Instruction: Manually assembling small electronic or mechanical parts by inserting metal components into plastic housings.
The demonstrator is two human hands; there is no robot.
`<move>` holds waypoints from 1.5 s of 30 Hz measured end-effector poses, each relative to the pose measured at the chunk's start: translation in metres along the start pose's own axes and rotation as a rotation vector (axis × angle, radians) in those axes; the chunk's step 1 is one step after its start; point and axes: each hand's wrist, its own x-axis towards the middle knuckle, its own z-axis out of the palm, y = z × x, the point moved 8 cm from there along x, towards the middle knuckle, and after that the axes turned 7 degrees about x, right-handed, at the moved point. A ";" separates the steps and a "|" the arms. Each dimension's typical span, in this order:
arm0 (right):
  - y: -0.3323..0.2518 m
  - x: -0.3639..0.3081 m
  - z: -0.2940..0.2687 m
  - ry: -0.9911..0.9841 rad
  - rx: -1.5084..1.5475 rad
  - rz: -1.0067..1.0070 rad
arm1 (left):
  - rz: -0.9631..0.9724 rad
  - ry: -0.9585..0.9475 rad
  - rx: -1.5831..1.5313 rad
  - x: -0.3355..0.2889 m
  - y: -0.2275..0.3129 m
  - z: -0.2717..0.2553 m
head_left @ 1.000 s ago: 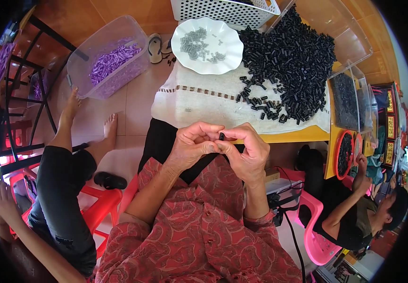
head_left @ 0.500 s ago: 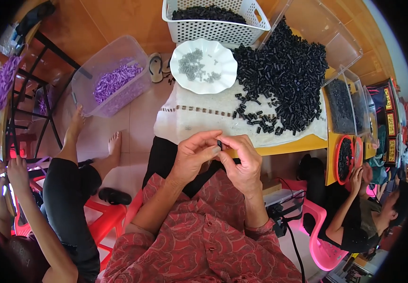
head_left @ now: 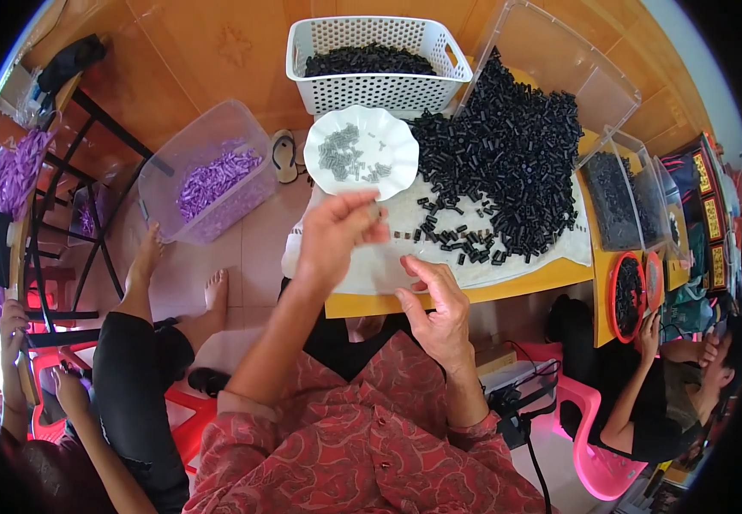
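My left hand [head_left: 332, 238] is raised over the near part of the white cloth [head_left: 362, 274], just below the scalloped white plate [head_left: 403, 176]. Its thumb and fingers are pinched together and blurred; a small greyish spot shows at the tips, too smeared to name. The plate holds small clear pieces [head_left: 341, 154]. My right hand [head_left: 441, 313] is by the table's front edge, thumb and forefinger apart, with nothing seen between them. Beyond it a large heap of short black tubular pieces [head_left: 521, 146] covers the cloth, several lying loose at its near side.
A white perforated basket [head_left: 379, 90] of black pieces stands behind the plate. Clear plastic bins [head_left: 615, 206] and a red tray [head_left: 616, 295] are to the right. A clear tub [head_left: 247, 201] with purple pieces is on the floor at left. Co-workers sit on both sides.
My hands were together around a small black piece; now they are apart. My left hand has moved up toward the plate, and the black piece no longer shows between the hands.
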 end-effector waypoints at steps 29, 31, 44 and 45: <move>0.060 -0.016 -0.051 0.259 -0.228 0.111 | 0.003 0.115 0.064 -0.024 -0.013 -0.007; 0.069 -0.016 -0.059 0.321 -0.270 0.137 | -0.022 0.110 0.053 -0.036 -0.027 -0.005; 0.087 -0.020 -0.075 0.390 -0.405 0.219 | -0.071 0.082 0.011 -0.059 -0.060 -0.003; 0.086 -0.019 -0.074 0.374 -0.432 0.213 | -0.064 0.080 0.030 -0.059 -0.059 -0.002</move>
